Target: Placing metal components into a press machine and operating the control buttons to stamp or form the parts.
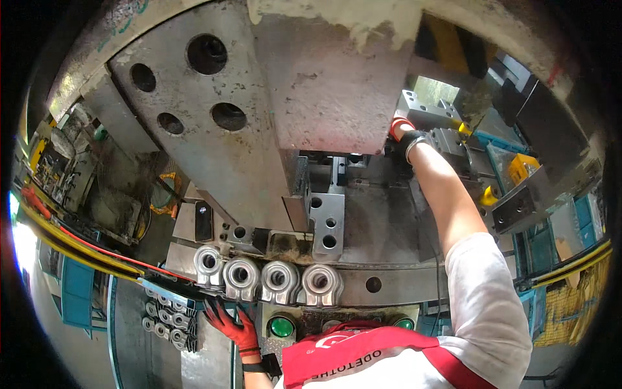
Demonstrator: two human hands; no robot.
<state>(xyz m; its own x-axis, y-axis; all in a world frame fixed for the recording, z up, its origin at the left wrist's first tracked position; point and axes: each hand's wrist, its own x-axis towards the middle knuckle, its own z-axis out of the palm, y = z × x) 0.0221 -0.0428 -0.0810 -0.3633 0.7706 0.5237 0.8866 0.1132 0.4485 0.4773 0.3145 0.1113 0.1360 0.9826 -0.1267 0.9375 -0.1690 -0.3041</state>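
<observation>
My left hand (234,329), in a red glove with dark fingertips, is held with its fingers spread and nothing in them. It is just below a row of shiny ring-ended metal parts (278,293) on the front ledge of the machine. My right arm stretches far forward, past the large metal press block (337,78). At its end my right hand (402,127), also in a red glove, is partly hidden by that block. Its fingers are out of sight, so what it touches cannot be seen.
Green push buttons (282,326) are on the front panel. More ring-ended parts (170,318) lie in a group at the lower left. A dark phone-shaped object (204,220) rests left of the press. Steel blocks with holes (328,223) sit under it; a yellow bin (522,168) stands at right.
</observation>
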